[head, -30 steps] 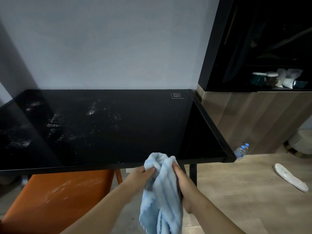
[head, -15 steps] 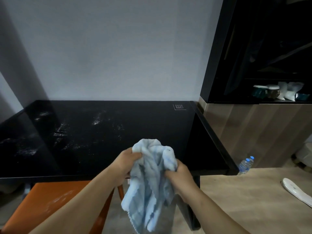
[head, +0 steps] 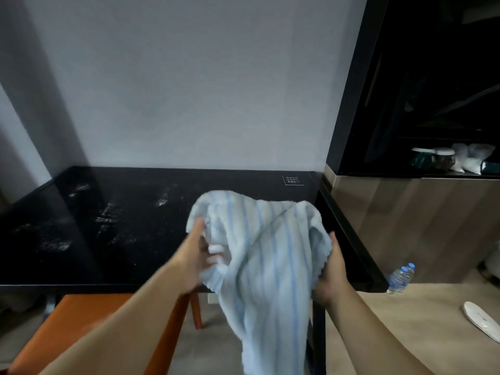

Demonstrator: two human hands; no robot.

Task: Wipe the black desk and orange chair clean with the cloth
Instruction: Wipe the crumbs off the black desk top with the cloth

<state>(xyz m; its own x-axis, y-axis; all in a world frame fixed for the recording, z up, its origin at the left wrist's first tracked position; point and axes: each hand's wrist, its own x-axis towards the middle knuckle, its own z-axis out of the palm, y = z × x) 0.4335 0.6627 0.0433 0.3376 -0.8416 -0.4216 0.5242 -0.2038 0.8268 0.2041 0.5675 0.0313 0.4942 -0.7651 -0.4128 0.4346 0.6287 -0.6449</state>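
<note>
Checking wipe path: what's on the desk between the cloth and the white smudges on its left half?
Head view: nothing stands there. Bare black desk top separates the cloth, gripped by left hand and right hand, from the white smudges.

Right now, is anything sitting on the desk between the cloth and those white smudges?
Nothing visible. The cloth, held by the left hand and right hand, hangs over the black desk; bare desktop runs left to the white smudges.
</note>
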